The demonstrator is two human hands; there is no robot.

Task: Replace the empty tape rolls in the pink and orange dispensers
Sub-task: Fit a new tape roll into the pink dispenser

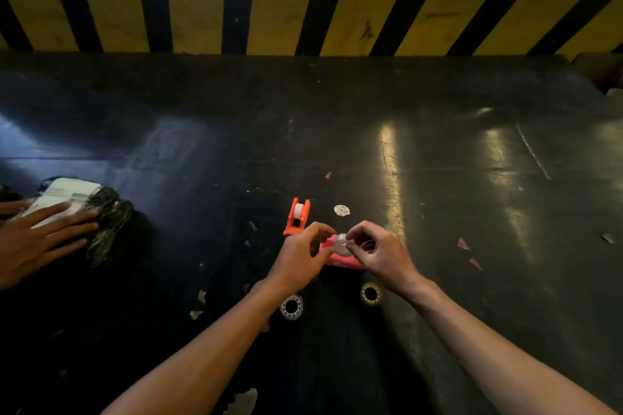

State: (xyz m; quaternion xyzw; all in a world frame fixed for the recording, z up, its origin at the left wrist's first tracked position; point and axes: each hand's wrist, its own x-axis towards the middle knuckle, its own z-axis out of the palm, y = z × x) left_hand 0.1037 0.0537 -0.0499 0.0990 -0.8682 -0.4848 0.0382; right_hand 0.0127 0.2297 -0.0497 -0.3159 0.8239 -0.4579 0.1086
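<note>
An orange dispenser (296,217) stands on the dark floor with a white roll in it. Just right of it lies a pink dispenser (340,259), partly hidden under my hands. My left hand (300,258) and my right hand (381,253) meet above the pink dispenser, both pinching a small clear tape roll (341,243) between their fingertips. Two more rolls lie flat on the floor near my wrists: a whitish roll (291,307) under my left forearm and a yellowish roll (371,294) beside my right wrist.
Another person's hand (37,239) rests at the left on a white package and dark crumpled bag (108,222). A small white disc (342,210) and paper scraps (468,251) litter the floor. A yellow and black striped barrier (303,13) runs along the back.
</note>
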